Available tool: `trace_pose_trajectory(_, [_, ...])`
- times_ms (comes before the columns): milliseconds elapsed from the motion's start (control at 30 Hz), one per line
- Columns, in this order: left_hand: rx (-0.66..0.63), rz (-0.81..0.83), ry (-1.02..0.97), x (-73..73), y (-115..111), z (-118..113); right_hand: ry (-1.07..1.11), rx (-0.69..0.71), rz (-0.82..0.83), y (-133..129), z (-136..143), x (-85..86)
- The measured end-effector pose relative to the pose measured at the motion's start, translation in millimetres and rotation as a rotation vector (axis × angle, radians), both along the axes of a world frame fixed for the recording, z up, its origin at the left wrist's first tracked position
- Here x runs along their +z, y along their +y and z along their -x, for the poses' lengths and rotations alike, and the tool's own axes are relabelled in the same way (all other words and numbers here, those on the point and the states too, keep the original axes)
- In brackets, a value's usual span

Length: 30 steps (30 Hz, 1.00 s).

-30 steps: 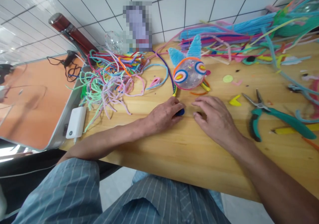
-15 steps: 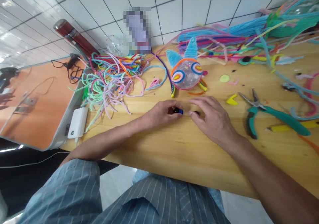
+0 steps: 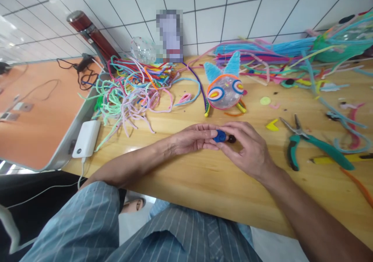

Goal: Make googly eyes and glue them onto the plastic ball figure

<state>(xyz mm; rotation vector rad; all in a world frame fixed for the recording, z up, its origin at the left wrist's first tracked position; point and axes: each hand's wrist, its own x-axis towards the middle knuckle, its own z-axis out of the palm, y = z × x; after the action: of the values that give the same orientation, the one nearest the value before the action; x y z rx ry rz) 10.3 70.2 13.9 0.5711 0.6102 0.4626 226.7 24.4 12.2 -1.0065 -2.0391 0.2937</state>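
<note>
At nine o'clock from the point between the hands, a white power bank [image 3: 87,137] lay at the left side of the wooden table [image 3: 186,180]. A red flask [image 3: 91,35] was at ten. Tangled pipe cleaners [image 3: 128,103] spread between nine and ten. The left hand [image 3: 194,139] came next, its grip closed, thumb over a round blue piece [image 3: 220,136] at the dial's centre. A blue-eared figure [image 3: 225,95] sat at twelve. Just right of the blue piece was a small dark piece [image 3: 232,139]. The right hand [image 3: 250,149], towards three, had its grip half-curled, fingertips at the blue edge; whether it held either piece could not be told. Farther out at three lay green-handled pliers [image 3: 328,149].
</note>
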Motion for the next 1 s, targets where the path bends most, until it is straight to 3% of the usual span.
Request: trace_pose_trajectory(1000, [-0.051,-0.065,-0.14,-7.5,-4.0,-2.2,0.005,0.019,-0.037,-1.9,4.5,3.4])
